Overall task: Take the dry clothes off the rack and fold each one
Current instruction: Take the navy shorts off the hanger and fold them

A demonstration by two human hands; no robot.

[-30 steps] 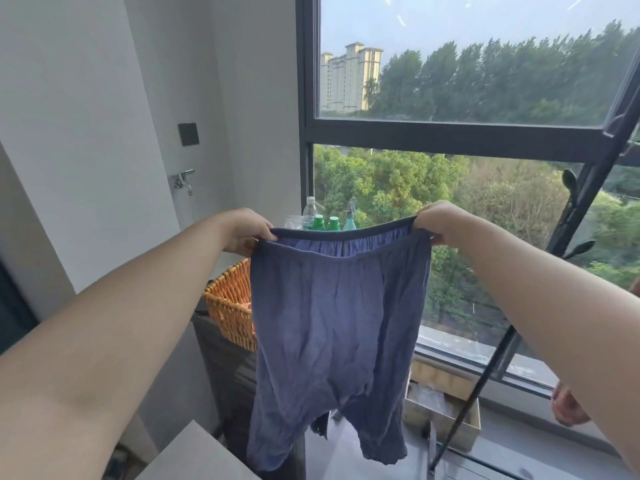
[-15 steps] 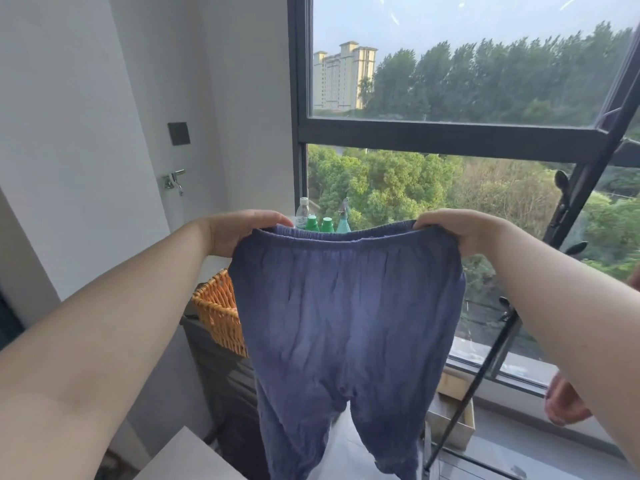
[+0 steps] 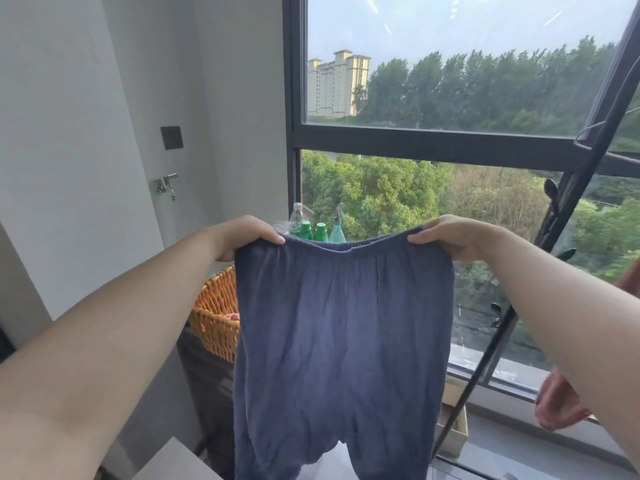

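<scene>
- Now the blue trousers [image 3: 343,341] hang flat and wide in the middle of the frame, off the rack and held in the air before the window [image 3: 450,81]; a second ago they hung narrower and twisted, with the top gathered
- I see my left grip [image 3: 242,237] pinching the left corner of the waistband [image 3: 346,242] and my right grip [image 3: 453,235] pinching the right corner; the fingers behind the cloth are hidden from me
- Both grips have drawn a little apart since then, so the elastic runs nearly straight, with a slight sag at its middle
- To my mind the shake-out is done and this piece is ready for its first fold, one leg laid over the other, which calls for bringing the two corners together
- Left of the trousers, partly behind them, sits a wicker basket [image 3: 214,317]; some bottles [image 3: 306,230] show just above the waistband
- At the right the black rack pole [image 3: 485,358] slants across the glass, and a reddish garment [image 3: 557,403] at the lower right edge is not yet taken down
- At the lower left a pale bench [image 3: 173,462] corner shows, a likely spot for folding
</scene>
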